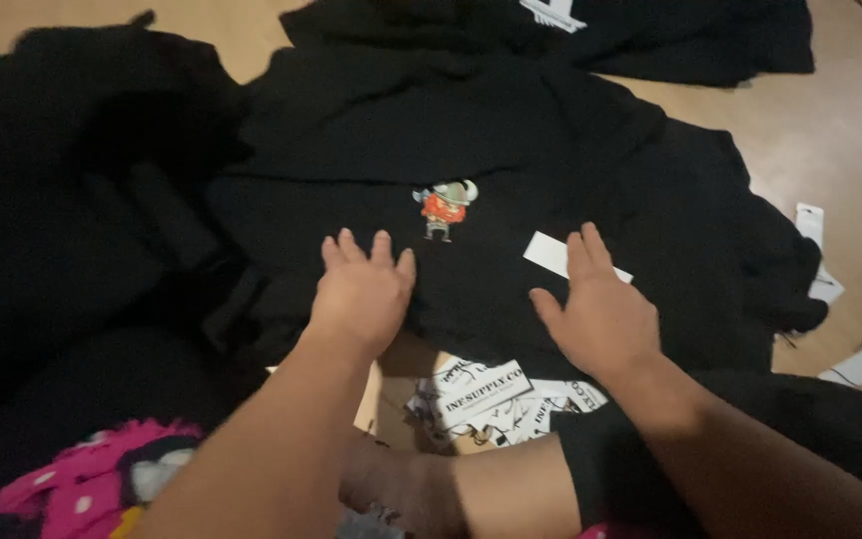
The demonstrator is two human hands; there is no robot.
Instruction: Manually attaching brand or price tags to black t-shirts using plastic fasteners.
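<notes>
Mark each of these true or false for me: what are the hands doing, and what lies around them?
1. Both hands lie flat on a black garment. True.
2. The left hand holds scissors. False: it is empty, palm down on the cloth.
3. A white tag lies by the right hand. True.
4. The small figure patch is blue and green. False: mostly orange-red.
5. The floor is carpeted grey. False: it looks like light wood.
</notes>
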